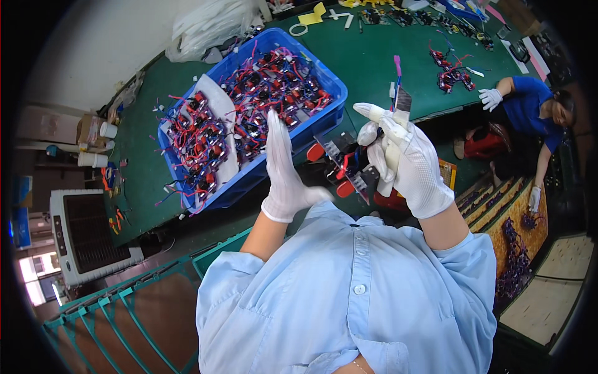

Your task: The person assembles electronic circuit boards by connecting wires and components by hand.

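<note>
— What covers the bench [367, 68]?
— Green matting, running from upper left to upper right. A blue crate [311, 134] of red and purple wired parts sits at the upper centre.
— And the hands?
— The left hand [283, 171] is flat, its grip spread, empty. The right hand [405, 159], centre right, pinches a small dark part with coloured wires [400, 100].
— Anyone else?
— A person in blue [529, 106] leans on the bench at right.

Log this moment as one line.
left hand: open, empty | right hand: gripping dark strip | blue bin: wired parts
</note>
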A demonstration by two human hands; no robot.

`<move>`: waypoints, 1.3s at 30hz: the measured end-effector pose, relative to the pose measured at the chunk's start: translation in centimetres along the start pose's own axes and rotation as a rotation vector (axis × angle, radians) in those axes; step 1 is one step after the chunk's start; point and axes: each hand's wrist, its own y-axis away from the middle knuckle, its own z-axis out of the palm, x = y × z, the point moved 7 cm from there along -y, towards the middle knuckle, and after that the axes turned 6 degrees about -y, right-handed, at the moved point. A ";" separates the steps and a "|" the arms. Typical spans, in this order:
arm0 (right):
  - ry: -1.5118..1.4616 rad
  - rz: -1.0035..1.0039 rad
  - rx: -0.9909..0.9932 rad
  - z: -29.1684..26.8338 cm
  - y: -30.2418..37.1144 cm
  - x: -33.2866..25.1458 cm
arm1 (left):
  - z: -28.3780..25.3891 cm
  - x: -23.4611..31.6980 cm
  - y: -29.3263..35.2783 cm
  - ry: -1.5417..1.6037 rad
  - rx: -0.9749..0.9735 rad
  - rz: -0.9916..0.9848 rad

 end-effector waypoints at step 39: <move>1.091 -0.367 -0.544 -3.8 6.2 -4.6 | 16.3 9.5 6.5 1.394 -1.205 -0.674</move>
